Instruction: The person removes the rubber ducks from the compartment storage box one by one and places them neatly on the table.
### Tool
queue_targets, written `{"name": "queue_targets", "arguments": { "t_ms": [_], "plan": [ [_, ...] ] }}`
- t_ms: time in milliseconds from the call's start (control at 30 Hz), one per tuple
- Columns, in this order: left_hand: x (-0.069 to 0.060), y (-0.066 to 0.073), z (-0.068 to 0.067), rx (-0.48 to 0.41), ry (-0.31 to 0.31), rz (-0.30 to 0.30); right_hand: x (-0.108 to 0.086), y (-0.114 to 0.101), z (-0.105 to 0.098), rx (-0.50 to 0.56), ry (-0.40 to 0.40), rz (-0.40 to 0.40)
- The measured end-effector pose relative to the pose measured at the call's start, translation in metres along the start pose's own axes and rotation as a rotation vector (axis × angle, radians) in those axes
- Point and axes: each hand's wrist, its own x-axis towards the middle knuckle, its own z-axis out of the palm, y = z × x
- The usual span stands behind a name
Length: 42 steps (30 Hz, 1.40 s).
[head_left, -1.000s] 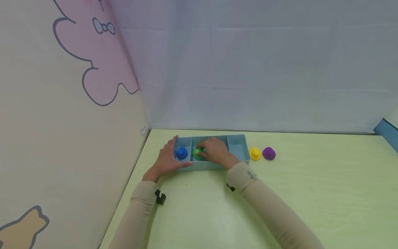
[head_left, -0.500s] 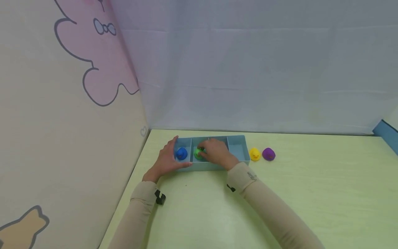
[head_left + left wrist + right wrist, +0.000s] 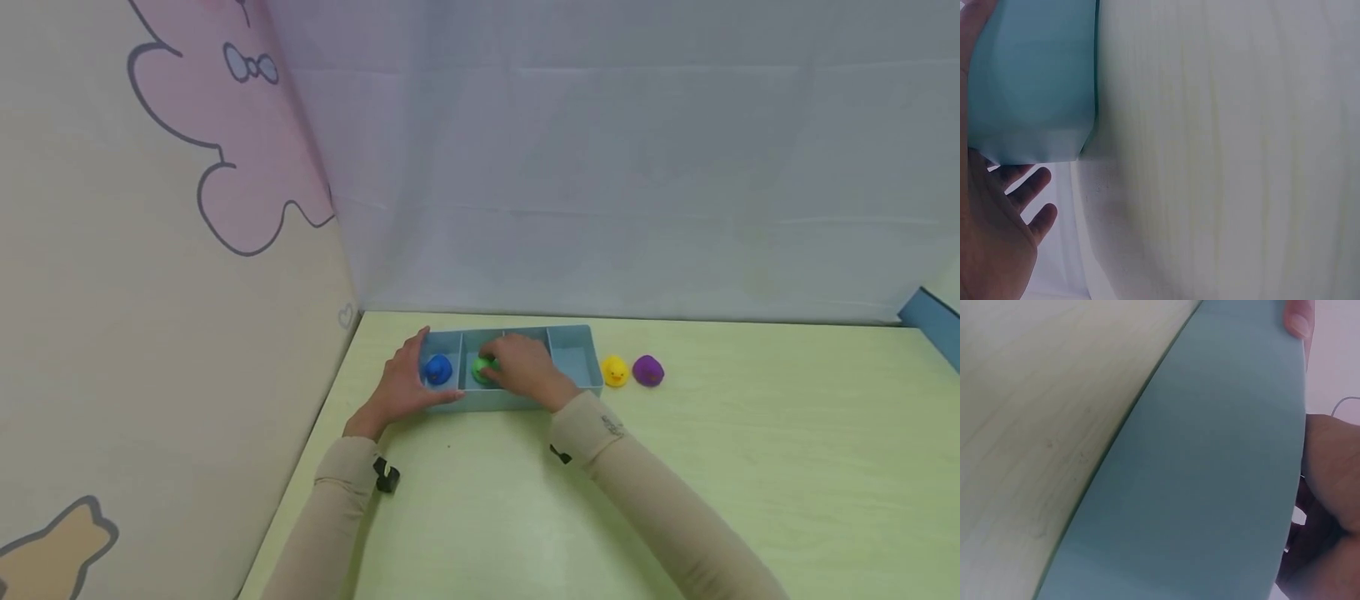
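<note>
A light blue tray [image 3: 495,401] with several compartments lies on the table. My left hand [image 3: 399,385] holds its left end, the thumb along the front wall and the fingers reaching around the end wall. In the left wrist view, the fingers [image 3: 1032,189] show beyond the tray's end. A blue rubber duck [image 3: 438,369] sits in the leftmost compartment. Over the second compartment, my right hand [image 3: 525,367] pinches a green rubber duck [image 3: 482,370] between thumb and fingers and partly hides it. The right wrist view shows mostly the tray's front wall [image 3: 1204,456].
Just right of the tray a yellow rubber duck [image 3: 615,372] stands on the pale table [image 3: 787,450]. Beside it lies a purple duck [image 3: 648,371]. A white curtain [image 3: 637,167] hangs behind, and a printed wall [image 3: 150,350] borders the left side.
The green duck has shifted slightly to the right within the second compartment, along with my right fingertips. My left hand and the tray stay in place.
</note>
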Motion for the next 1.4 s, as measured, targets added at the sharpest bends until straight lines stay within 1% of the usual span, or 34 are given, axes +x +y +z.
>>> {"name": "queue_targets", "arguments": {
  "t_ms": [133,333,667,933,1267,1400],
  "plan": [
    [-0.001,-0.001,0.001,0.001,0.003,-0.001,-0.004,0.003,-0.002,0.022,0.018,-0.023],
    [-0.003,-0.001,0.001,-0.005,-0.005,-0.015,-0.012,0.008,-0.004,0.023,0.06,-0.066],
    [-0.005,0.0,-0.001,-0.002,-0.008,-0.039,-0.02,0.008,-0.012,0.031,0.1,-0.119],
    [-0.003,-0.001,-0.001,-0.012,-0.009,-0.032,-0.029,0.009,-0.026,0.096,0.122,-0.131],
    [-0.001,-0.001,-0.001,-0.016,-0.012,-0.036,-0.042,0.018,-0.036,0.095,0.115,-0.123],
    [-0.001,0.0,0.0,-0.023,-0.019,-0.033,-0.048,0.025,-0.037,0.083,0.139,-0.122]
  ]
}}
